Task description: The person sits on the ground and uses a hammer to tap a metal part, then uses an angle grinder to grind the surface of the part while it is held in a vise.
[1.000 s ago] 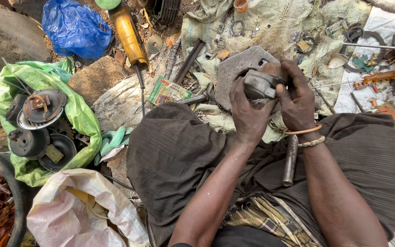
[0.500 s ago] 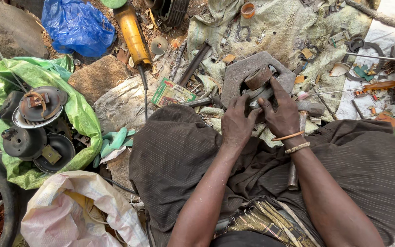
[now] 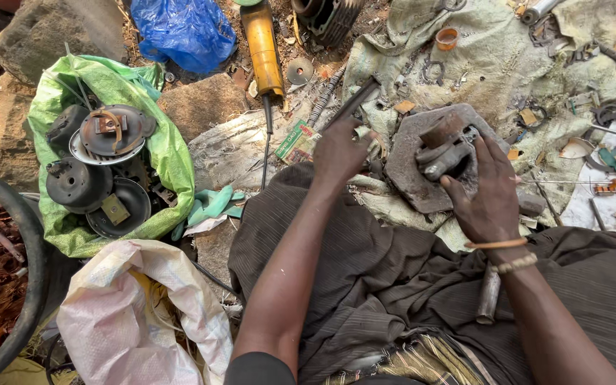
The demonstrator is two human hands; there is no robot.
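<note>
My right hand [image 3: 490, 196] rests on a flat grey stone slab [image 3: 411, 171] and grips a grey and rusty metal part [image 3: 445, 150] that lies on it. My left hand [image 3: 340, 153] has left the part and is stretched out to the left of the slab. Its fingertips lie over the near end of a dark metal bar [image 3: 356, 105] on the ground; whether they grip the bar is hidden. A short metal pipe [image 3: 488, 296] lies on the brown cloth over my lap.
Left of me, a green bag [image 3: 169, 153] holds round dark metal housings. A white sack [image 3: 144, 314] and a black tub [image 3: 26, 235] of copper wire are nearer. A yellow tool [image 3: 262, 50], a blue bag [image 3: 187, 28], rocks and scattered scrap lie beyond.
My left hand let go of the metal part and moved left to the dark bar. My right hand stayed on the part. The view shifted slightly.
</note>
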